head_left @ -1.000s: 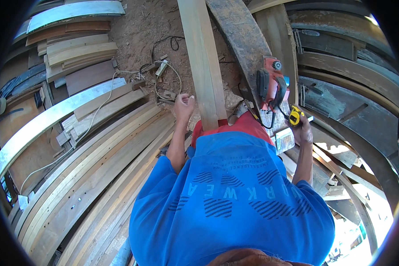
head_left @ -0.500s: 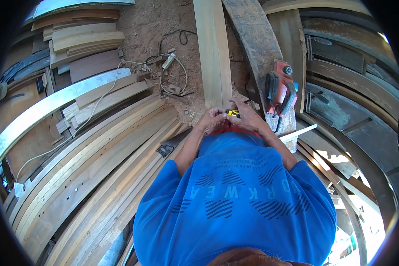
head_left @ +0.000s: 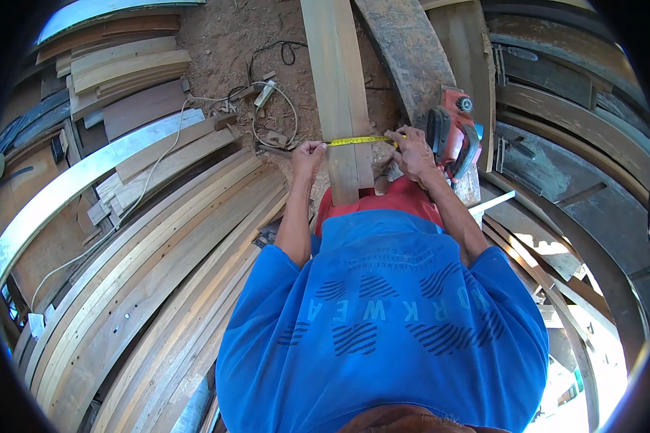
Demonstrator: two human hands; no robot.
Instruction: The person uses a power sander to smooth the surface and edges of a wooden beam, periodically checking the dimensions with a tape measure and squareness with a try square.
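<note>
A yellow tape measure [head_left: 357,140] is stretched across the width of a long wooden board [head_left: 345,86] that runs away from me. At the board's left edge my left hand [head_left: 309,159] pinches the free end of the blade. My right hand [head_left: 414,154] is closed around the tape's case, just off the board's right edge; the fingers cover most of the case. The blade lies over or just above the wood; I cannot tell whether it touches.
A red power planer [head_left: 458,133] sits on a worn bench plank [head_left: 410,58] close to my right hand. Stacked long boards [head_left: 173,267] fill the left side. A pale cable [head_left: 167,155] with a white socket strip [head_left: 265,94] lies on the dirt floor [head_left: 224,54].
My hands have moved apart and slightly forward, from close together at my waist. The tape blade has been drawn out of its case across the board.
</note>
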